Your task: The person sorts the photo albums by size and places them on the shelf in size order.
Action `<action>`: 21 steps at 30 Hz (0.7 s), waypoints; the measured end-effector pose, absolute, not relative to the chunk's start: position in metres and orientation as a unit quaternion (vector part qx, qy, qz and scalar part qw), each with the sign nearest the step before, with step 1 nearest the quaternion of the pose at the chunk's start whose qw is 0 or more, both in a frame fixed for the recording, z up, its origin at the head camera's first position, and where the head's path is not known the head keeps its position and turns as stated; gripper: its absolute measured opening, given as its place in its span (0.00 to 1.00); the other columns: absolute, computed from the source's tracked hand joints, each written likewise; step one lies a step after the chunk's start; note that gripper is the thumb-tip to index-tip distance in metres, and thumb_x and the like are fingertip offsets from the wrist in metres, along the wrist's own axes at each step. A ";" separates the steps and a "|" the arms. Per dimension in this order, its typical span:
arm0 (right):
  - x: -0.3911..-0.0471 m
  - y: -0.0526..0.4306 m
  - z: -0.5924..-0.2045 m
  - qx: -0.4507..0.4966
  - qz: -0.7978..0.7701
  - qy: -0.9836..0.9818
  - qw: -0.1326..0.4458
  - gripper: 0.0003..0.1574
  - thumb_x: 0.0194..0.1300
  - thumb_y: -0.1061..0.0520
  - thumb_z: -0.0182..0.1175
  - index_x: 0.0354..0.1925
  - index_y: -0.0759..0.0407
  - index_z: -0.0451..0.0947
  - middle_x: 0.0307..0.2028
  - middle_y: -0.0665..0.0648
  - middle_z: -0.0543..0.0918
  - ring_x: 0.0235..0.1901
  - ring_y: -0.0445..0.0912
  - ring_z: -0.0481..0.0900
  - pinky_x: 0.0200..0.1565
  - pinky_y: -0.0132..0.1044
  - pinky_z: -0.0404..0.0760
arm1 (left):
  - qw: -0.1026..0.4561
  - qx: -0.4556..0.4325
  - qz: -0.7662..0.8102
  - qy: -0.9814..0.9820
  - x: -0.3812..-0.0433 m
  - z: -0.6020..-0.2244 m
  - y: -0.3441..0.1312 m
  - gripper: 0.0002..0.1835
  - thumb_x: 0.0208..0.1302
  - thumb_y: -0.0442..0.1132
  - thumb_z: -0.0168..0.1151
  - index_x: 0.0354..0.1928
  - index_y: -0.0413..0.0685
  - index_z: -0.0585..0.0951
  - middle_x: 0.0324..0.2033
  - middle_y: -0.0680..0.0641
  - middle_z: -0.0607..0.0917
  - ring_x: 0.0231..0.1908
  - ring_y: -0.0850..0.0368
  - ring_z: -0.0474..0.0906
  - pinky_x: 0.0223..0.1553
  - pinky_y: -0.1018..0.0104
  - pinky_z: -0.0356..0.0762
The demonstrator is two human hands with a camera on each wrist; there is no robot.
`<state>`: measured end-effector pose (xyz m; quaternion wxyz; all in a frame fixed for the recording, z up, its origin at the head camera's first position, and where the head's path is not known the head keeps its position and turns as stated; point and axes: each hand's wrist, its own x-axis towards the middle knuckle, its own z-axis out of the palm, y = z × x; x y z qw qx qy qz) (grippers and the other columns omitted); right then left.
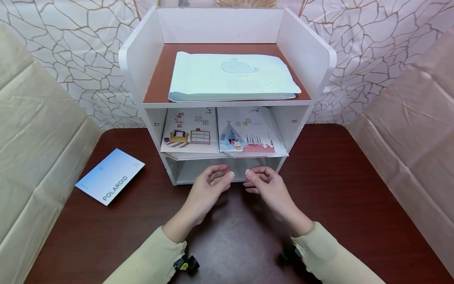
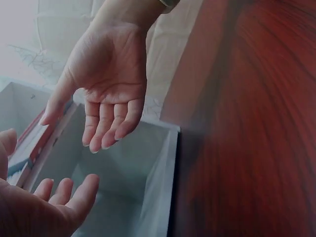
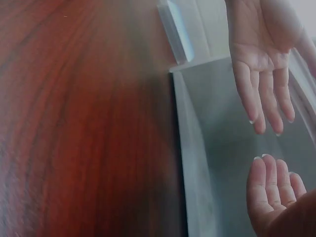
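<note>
My left hand [image 1: 211, 187] hovers in front of the small white shelf unit's [image 1: 299, 128] bottom compartment, its fingers loosely bent and holding nothing. Facing it across a small gap is my right hand [image 1: 270, 189], also with nothing in it. Both palms turn toward each other in the left wrist view, where the right hand [image 2: 111, 74] shows relaxed fingers. Just above the fingertips, a booklet with a yellow sofa picture [image 1: 191, 132] and one with a tent picture [image 1: 248, 132] lie side by side on the middle shelf, overhanging its front edge.
A pale folder-like packet with a whale drawing [image 1: 230, 81] lies on the brown top shelf. On the dark wooden table [image 1: 354, 205], left of the unit, rests a blue-white POLAROID booklet [image 1: 110, 175]. Beige padded panels [image 1: 404, 130] stand along both sides.
</note>
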<state>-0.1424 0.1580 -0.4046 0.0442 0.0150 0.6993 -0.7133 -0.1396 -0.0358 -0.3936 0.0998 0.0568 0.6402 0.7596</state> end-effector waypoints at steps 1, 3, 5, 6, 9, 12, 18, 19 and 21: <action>-0.142 0.156 -0.406 0.014 -0.712 0.700 0.051 0.28 0.64 0.48 0.65 0.51 0.66 0.70 0.41 0.65 0.82 0.44 0.64 0.81 0.43 0.46 0.83 | 0.094 0.059 0.749 0.653 -0.138 -0.396 -0.040 0.28 0.62 0.49 0.67 0.59 0.44 0.73 0.56 0.46 0.78 0.55 0.54 0.76 0.52 0.60 0.77; -0.142 0.151 -0.409 0.010 -0.707 0.705 0.063 0.28 0.64 0.48 0.65 0.51 0.66 0.71 0.41 0.65 0.82 0.45 0.63 0.81 0.43 0.46 0.83 | 0.085 0.060 0.729 0.677 -0.136 -0.400 -0.050 0.28 0.61 0.51 0.67 0.59 0.46 0.74 0.55 0.47 0.79 0.55 0.55 0.76 0.52 0.60 0.77; -0.141 0.146 -0.413 0.004 -0.699 0.711 0.074 0.27 0.64 0.48 0.66 0.51 0.65 0.71 0.41 0.65 0.82 0.44 0.63 0.81 0.42 0.46 0.83 | 0.078 0.062 0.712 0.695 -0.134 -0.403 -0.061 0.28 0.61 0.51 0.67 0.59 0.48 0.74 0.55 0.48 0.79 0.56 0.55 0.76 0.53 0.59 0.76; -0.140 0.142 -0.415 0.000 -0.695 0.714 0.080 0.26 0.64 0.49 0.66 0.51 0.65 0.71 0.42 0.66 0.82 0.44 0.64 0.80 0.42 0.46 0.83 | 0.076 0.062 0.706 0.701 -0.132 -0.404 -0.067 0.27 0.62 0.51 0.67 0.59 0.48 0.74 0.55 0.48 0.79 0.56 0.55 0.76 0.53 0.59 0.76; -0.139 0.132 -0.421 -0.010 -0.683 0.724 0.098 0.26 0.63 0.48 0.66 0.50 0.64 0.72 0.42 0.68 0.82 0.43 0.63 0.81 0.41 0.45 0.83 | 0.066 0.068 0.697 0.711 -0.130 -0.408 -0.085 0.26 0.63 0.47 0.67 0.60 0.46 0.74 0.55 0.46 0.79 0.57 0.50 0.75 0.53 0.61 0.76; -0.138 0.120 -0.426 -0.016 -0.677 0.725 0.123 0.29 0.61 0.46 0.68 0.50 0.64 0.72 0.44 0.69 0.82 0.42 0.62 0.82 0.40 0.46 0.83 | 0.044 0.070 0.680 0.728 -0.127 -0.412 -0.107 0.25 0.63 0.43 0.67 0.59 0.42 0.73 0.55 0.43 0.79 0.56 0.48 0.75 0.51 0.64 0.76; -0.138 0.091 -0.431 -0.032 -0.678 0.714 0.169 0.35 0.59 0.42 0.68 0.53 0.64 0.70 0.44 0.68 0.83 0.39 0.63 0.83 0.41 0.54 0.82 | -0.022 0.046 0.633 0.773 -0.125 -0.416 -0.157 0.24 0.66 0.43 0.64 0.60 0.39 0.73 0.54 0.39 0.79 0.52 0.55 0.77 0.50 0.72 0.75; -0.138 0.085 -0.431 -0.034 -0.680 0.711 0.176 0.36 0.59 0.41 0.68 0.53 0.65 0.70 0.44 0.69 0.83 0.38 0.63 0.83 0.40 0.54 0.82 | -0.035 0.037 0.626 0.778 -0.126 -0.417 -0.164 0.24 0.66 0.44 0.64 0.60 0.39 0.73 0.54 0.40 0.79 0.52 0.57 0.77 0.50 0.73 0.75; -0.138 0.073 -0.432 -0.034 -0.684 0.705 0.186 0.36 0.59 0.42 0.68 0.53 0.64 0.70 0.44 0.69 0.83 0.39 0.63 0.83 0.40 0.53 0.82 | -0.061 0.023 0.610 0.790 -0.129 -0.417 -0.180 0.25 0.66 0.45 0.63 0.60 0.39 0.73 0.52 0.40 0.80 0.50 0.60 0.77 0.49 0.75 0.74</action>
